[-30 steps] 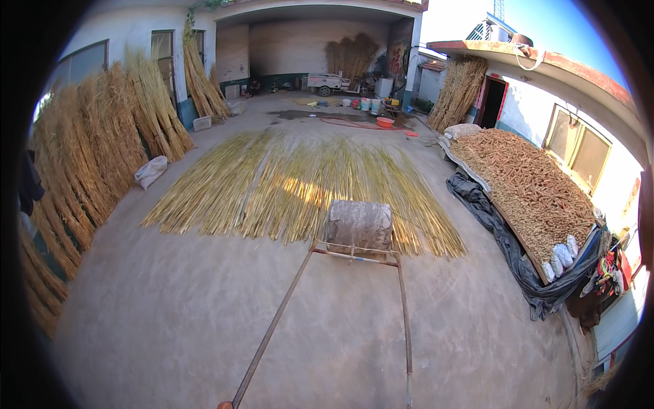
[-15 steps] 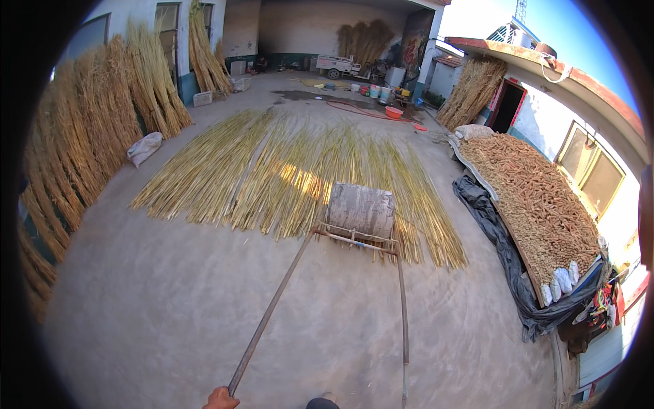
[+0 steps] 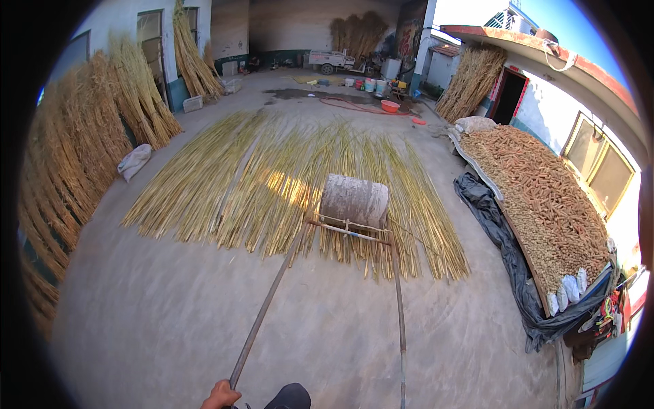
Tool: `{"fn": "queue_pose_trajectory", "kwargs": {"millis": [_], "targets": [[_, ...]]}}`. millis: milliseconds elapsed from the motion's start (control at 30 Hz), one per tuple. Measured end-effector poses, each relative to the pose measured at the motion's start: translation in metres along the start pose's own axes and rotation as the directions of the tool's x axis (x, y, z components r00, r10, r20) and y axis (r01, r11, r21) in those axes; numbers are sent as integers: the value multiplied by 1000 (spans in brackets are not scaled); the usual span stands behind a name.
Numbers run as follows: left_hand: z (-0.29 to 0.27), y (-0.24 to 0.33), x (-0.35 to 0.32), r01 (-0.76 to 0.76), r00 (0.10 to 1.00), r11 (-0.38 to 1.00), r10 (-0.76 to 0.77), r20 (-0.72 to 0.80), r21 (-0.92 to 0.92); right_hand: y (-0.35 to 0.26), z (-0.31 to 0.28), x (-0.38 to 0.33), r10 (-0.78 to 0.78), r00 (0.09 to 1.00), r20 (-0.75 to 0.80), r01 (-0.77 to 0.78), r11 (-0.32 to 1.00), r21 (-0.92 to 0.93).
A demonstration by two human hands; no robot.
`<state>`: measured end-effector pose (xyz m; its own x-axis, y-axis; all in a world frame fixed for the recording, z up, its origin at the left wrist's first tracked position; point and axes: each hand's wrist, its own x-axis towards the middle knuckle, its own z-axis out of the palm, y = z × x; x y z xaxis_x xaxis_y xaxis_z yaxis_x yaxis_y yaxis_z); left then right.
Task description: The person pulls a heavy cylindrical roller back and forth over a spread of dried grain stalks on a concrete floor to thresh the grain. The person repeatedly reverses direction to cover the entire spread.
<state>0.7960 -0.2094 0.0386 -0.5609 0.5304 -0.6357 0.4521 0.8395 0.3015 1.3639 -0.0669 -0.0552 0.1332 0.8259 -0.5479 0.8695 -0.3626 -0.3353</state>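
Note:
My left hand (image 3: 221, 395) is closed round the near end of the left long handle (image 3: 262, 317) of a roller frame. The right handle (image 3: 400, 320) runs out of the picture at the lower edge; my right hand is out of view. A heavy grey cylindrical roller (image 3: 354, 200) rests on a wide layer of yellow-green stalks (image 3: 272, 184) spread over the concrete. A rusty crossbar (image 3: 351, 233) joins the two handles just on the near side of the roller. The stalks' thick cut ends point toward me, their thin tips away.
Bundles of dry stalks (image 3: 75, 129) lean along the left wall, with a white sack (image 3: 135, 162) beside them. At right lies a heap of corn cobs (image 3: 538, 198), edged by dark plastic sheeting (image 3: 504, 252). A red basin (image 3: 390, 106), a hose and a small cart (image 3: 334, 61) are farther back.
The roller has moved forward, farther from the stalks' near ends. My left hand keeps its hold on the handle, and my dark-clad knee shows more at the lower edge.

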Motion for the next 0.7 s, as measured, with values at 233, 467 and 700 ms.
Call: {"fn": "queue_pose_trajectory", "kwargs": {"millis": [233,467,700], "targets": [[-18,73,59,42,992,963,-9,122,-267,-41,-24,85,-6,1000,-7,6,1000,2],[-38,128,108,118,977,899,-30,209,-422,-89,-63,161,-23,1000,-2,23,999,-31],[-60,204,172,52,990,924,3,142,-380,-142,-104,246,-62,998,-11,61,997,-53]]}}
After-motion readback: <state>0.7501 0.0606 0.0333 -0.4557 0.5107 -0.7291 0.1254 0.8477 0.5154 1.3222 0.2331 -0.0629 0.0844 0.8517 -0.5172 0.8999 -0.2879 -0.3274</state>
